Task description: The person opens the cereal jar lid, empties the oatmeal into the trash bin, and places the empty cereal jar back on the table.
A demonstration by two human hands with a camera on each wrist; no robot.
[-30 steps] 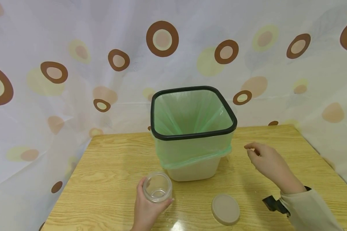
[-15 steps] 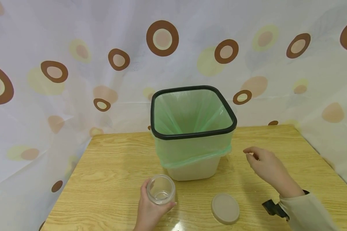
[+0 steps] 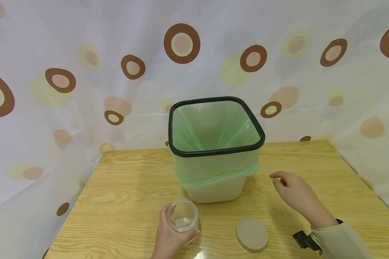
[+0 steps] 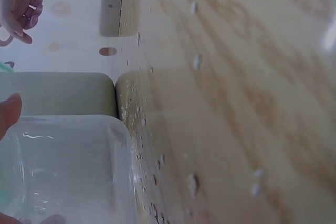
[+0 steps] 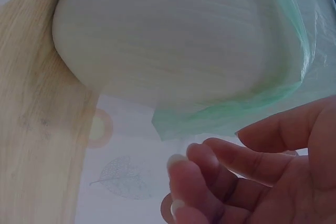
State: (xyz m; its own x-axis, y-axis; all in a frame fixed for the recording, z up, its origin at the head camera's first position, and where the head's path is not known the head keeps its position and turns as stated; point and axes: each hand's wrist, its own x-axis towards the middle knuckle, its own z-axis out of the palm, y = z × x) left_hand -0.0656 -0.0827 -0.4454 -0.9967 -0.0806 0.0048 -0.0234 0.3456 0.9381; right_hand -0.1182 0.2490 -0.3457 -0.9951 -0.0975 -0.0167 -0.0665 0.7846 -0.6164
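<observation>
My left hand (image 3: 172,233) grips a clear, lidless jar (image 3: 183,216) round its side, in front of the trash bin. Nothing shows inside the jar from above. In the left wrist view the jar's base (image 4: 123,166) is close to the tabletop; whether it touches I cannot tell. To the right of the bin my right hand (image 3: 296,190) hovers with loosely bent fingers (image 5: 191,182) and nothing held. A round beige lid (image 3: 251,234) lies flat on the table between both hands.
The white bin (image 3: 218,190) has a black rim (image 3: 220,152) and a green liner (image 3: 214,169) folded over its outside. Small white crumbs (image 4: 193,184) are scattered on the wooden table (image 3: 126,187). A patterned sheet (image 3: 214,46) hangs behind and at both sides.
My left hand has shifted slightly right and nearer to me with the jar. The right hand has sunk a little. Bin and lid have stayed put.
</observation>
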